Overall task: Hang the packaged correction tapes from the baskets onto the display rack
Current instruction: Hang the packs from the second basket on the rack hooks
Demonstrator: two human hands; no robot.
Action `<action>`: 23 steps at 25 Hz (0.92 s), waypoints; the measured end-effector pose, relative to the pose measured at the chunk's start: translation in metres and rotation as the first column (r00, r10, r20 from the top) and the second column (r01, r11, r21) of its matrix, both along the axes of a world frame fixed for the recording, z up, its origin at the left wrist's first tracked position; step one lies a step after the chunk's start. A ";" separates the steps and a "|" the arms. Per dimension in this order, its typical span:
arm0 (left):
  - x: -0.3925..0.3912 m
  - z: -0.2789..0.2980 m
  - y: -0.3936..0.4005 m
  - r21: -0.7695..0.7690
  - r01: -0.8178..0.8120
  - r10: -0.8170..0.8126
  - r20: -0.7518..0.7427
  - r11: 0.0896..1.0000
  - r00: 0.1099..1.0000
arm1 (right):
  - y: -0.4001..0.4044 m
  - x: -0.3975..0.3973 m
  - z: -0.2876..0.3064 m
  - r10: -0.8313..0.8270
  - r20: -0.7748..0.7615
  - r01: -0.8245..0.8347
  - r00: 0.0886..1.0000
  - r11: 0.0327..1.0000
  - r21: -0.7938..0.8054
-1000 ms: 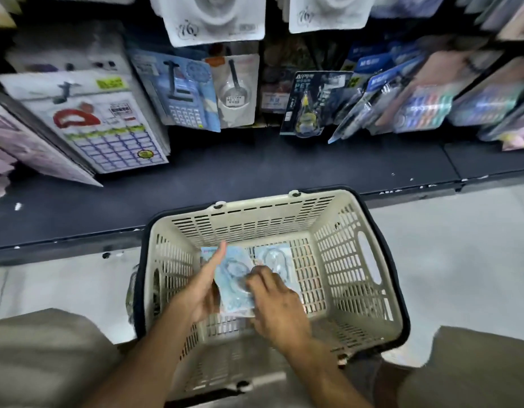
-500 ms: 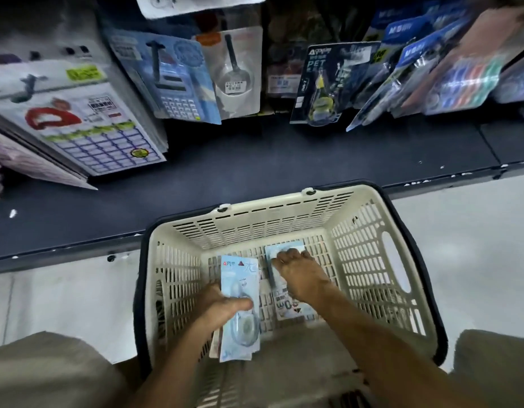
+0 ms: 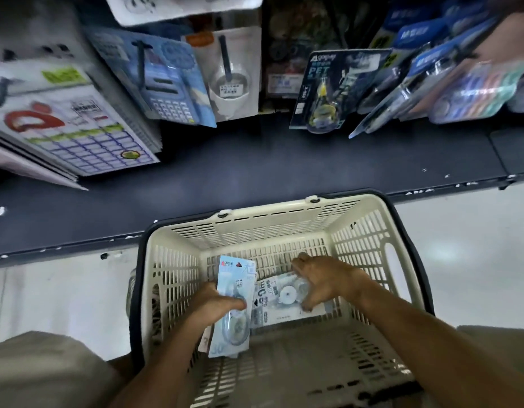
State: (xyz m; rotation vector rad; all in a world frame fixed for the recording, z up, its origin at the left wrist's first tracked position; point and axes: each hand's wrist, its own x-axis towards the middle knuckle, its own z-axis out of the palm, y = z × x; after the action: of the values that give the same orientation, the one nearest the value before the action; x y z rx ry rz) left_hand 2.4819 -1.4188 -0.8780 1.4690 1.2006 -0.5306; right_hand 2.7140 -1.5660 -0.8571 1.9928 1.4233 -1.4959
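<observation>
Blue correction tape pack (image 3: 235, 304) gripped in left hand (image 3: 213, 304).

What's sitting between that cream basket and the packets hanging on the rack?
In the head view, only a bare stretch of dark shelf lies between the basket and the hanging packets.
</observation>
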 end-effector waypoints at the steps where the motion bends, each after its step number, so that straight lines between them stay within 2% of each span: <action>1: 0.004 0.007 -0.001 -0.003 0.042 -0.042 0.017 0.999 0.999 | 0.007 0.004 0.025 -0.149 -0.090 0.136 0.985 0.981 -0.141; 2: 0.008 0.017 -0.001 0.004 0.089 -0.089 0.040 0.996 0.995 | 0.014 0.011 0.053 -0.221 -0.121 0.185 0.968 0.949 -0.254; 3: 0.014 0.030 0.001 0.016 0.135 -0.135 0.067 0.991 0.989 | 0.020 0.018 0.082 -0.204 -0.096 0.165 0.974 0.936 -0.312; 5: 0.026 0.062 0.005 0.026 0.210 -0.212 0.162 0.977 0.964 | 0.026 0.036 0.149 -0.111 -0.002 0.106 0.994 0.955 -0.277; 8: 0.062 0.133 0.025 0.103 0.407 -0.418 0.324 0.907 0.849 | 0.007 0.067 0.273 -0.191 0.093 0.199 0.977 0.977 -0.082; 10: 0.093 0.200 0.040 0.207 0.537 -0.573 0.380 0.818 0.726 | -0.032 0.078 0.347 -0.370 0.028 0.359 0.928 0.914 0.191; 11: 0.108 0.237 0.044 0.263 0.570 -0.625 0.394 0.779 0.674 | -0.049 0.079 0.378 -0.459 -0.046 0.444 0.887 0.821 0.358; 12: 0.120 0.272 0.047 0.320 0.578 -0.660 0.411 0.751 0.629 | -0.062 0.077 0.401 -0.540 -0.157 0.537 0.827 0.674 0.508; 13: 0.131 0.304 0.047 0.378 0.562 -0.677 0.431 0.736 0.597 | -0.070 0.079 0.415 -0.603 -0.265 0.607 0.753 0.479 0.635; 15: 0.143 0.360 0.046 0.467 0.472 -0.662 0.481 0.748 0.575 | -0.074 0.082 0.420 -0.695 -0.383 0.596 0.609 0.082 0.799; 16: 0.142 0.384 0.044 0.482 0.414 -0.632 0.516 0.772 0.578 | -0.069 0.082 0.417 -0.747 -0.399 0.541 0.532 -0.063 0.839; 17: 0.139 0.403 0.045 0.485 0.361 -0.599 0.549 0.796 0.583 | -0.061 0.081 0.412 -0.798 -0.398 0.480 0.453 -0.158 0.863; 18: 0.132 0.416 0.045 0.482 0.309 -0.563 0.583 0.820 0.586 | -0.053 0.078 0.408 -0.829 -0.394 0.436 0.398 -0.207 0.876; 19: 0.123 0.429 0.044 0.467 0.256 -0.521 0.628 0.846 0.578 | -0.049 0.075 0.407 -0.838 -0.380 0.409 0.391 -0.212 0.887; 20: 0.112 0.437 0.043 0.433 0.211 -0.473 0.690 0.876 0.548 | -0.049 0.073 0.406 -0.819 -0.375 0.423 0.434 -0.183 0.888; 22: 0.094 0.448 0.041 0.349 0.134 -0.370 0.808 0.928 0.459 | -0.053 0.067 0.408 -0.706 -0.389 0.493 0.592 -0.065 0.867; 23: 0.089 0.450 0.041 0.326 0.093 -0.333 0.841 0.941 0.427 | -0.054 0.063 0.411 -0.659 -0.394 0.506 0.640 -0.025 0.862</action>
State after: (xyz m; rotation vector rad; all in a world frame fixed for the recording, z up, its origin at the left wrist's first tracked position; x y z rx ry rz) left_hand 2.5709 -1.3776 -0.4284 1.7548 0.1938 0.2835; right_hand 2.7773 -1.6197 -0.4466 3.8039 1.6423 -0.4058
